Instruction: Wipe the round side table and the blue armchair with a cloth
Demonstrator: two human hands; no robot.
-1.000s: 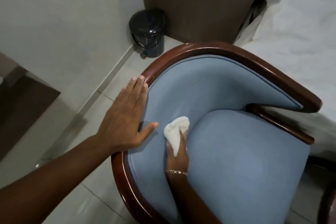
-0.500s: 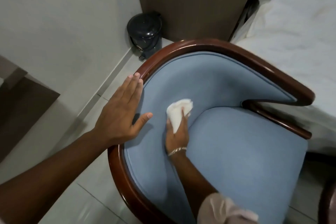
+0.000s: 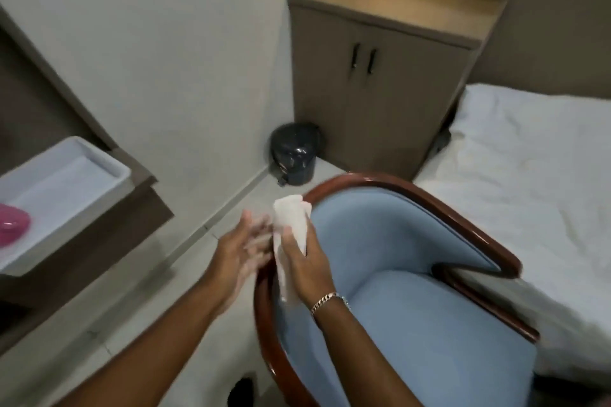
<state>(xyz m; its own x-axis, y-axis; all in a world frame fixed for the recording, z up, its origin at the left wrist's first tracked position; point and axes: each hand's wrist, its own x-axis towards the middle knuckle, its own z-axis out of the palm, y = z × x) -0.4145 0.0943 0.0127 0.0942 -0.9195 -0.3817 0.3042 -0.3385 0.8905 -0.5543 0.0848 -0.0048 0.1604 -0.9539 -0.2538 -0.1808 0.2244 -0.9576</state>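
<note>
The blue armchair [image 3: 413,317] with a dark red wooden rim fills the lower right. My right hand [image 3: 305,269] is lifted above the chair's left rim and is shut on a white cloth [image 3: 291,225], which hangs down in a crumpled strip. My left hand [image 3: 243,249] is blurred, fingers apart, right beside the cloth on its left; whether it touches the cloth is unclear. The round side table is out of view.
A black pedal bin [image 3: 294,155] stands in the corner behind the chair. A beige cabinet [image 3: 380,89] rises next to it. A bed with white sheets [image 3: 529,182] is on the right. At left, a white tray [image 3: 59,182] and pink object [image 3: 11,225] sit on a brown shelf.
My right hand lifted the cloth off the chair's inner backrest up over the left rim. My left hand left the rim and came beside the cloth. The view tilted upward.
</note>
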